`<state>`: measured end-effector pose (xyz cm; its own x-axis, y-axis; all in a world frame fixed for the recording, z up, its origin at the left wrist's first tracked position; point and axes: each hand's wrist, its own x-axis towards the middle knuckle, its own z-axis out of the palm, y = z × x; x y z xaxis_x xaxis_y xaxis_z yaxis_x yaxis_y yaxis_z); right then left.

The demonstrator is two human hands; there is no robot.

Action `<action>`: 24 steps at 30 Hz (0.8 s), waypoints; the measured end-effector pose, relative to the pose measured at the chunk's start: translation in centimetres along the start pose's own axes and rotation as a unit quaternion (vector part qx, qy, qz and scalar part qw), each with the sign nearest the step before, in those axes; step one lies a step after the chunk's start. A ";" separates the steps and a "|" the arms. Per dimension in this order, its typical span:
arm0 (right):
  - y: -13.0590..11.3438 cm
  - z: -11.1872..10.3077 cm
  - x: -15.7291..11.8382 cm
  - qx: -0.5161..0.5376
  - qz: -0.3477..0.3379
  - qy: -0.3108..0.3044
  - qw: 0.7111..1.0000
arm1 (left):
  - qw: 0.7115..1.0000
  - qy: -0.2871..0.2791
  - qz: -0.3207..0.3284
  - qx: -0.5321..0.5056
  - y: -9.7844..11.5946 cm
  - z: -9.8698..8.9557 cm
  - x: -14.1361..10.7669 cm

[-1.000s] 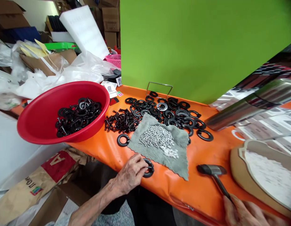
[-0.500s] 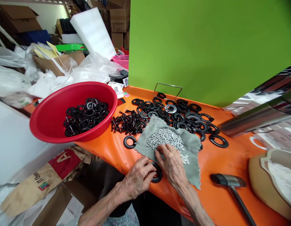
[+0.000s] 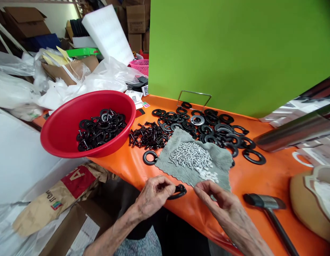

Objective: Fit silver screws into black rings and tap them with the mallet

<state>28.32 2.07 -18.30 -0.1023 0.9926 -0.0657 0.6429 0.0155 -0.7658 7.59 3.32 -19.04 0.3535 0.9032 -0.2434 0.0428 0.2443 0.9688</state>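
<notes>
My left hand [image 3: 155,195] pinches a black ring [image 3: 180,192] at the table's front edge. Just right of the ring, my right hand [image 3: 221,201] holds a small silver pin [image 3: 191,185] between thumb and fingertip. Behind my hands, a grey-green cloth [image 3: 167,161] bears a heap of silver pins [image 3: 191,155] and some small white pieces [image 3: 207,175]. Black screw-like parts [image 3: 149,136] lie in a pile left of the cloth. Many black rings [image 3: 206,128] are spread behind it, and a single ring [image 3: 150,157] rests at its left corner.
A red basin [image 3: 58,124] with black parts stands at the left. To the right are a hammer [image 3: 265,202], a tan container [image 3: 301,199] holding something white, and a metal cylinder [image 3: 293,131]. A green panel [image 3: 234,53] rises behind the orange table [image 3: 242,177].
My right hand has left the cloth and moved toward me, now with a pin at its fingertips. My left hand has tilted the ring up. The view has shifted slightly.
</notes>
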 end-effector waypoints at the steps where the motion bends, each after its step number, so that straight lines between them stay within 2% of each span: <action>1: -0.4 -0.2 -0.4 0.034 0.016 -0.015 0.999 | 1.000 0.001 -0.001 -0.001 0.0 0.0 0.0; 4: -1.5 -0.4 -1.0 0.080 0.025 -0.037 0.996 | 1.000 0.007 0.002 0.021 -0.1 0.3 0.0; 10: -2.2 -0.1 -1.1 0.064 0.018 -0.042 0.997 | 0.995 0.023 0.026 0.091 0.0 0.5 -0.1; 13: -1.2 0.2 -0.9 0.039 0.018 -0.011 0.999 | 0.985 0.049 0.064 0.154 0.1 0.6 -0.1; 16: 0.5 0.6 -0.1 -0.012 -0.001 0.076 0.997 | 0.974 0.082 0.093 0.191 -0.1 0.8 0.0; 18: 1.2 0.9 0.3 -0.034 -0.006 0.131 0.991 | 0.985 0.082 0.072 0.135 -0.2 1.0 0.0; 19: 1.3 1.2 0.3 -0.037 -0.009 0.138 0.990 | 0.992 0.076 0.053 0.086 -0.2 1.0 0.0; 22: 0.5 2.2 -0.4 0.019 -0.022 0.100 0.995 | 0.996 0.063 0.004 -0.057 -0.1 1.3 0.0; 24: -0.4 3.1 -1.2 0.099 -0.012 0.072 0.992 | 0.993 0.060 -0.009 -0.102 0.1 1.5 -0.2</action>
<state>25.80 0.50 -19.92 0.0017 0.9994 0.0354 0.4790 0.0303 -0.8773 8.91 2.63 -18.84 0.2396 0.9305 -0.2771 -0.1453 0.3165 0.9374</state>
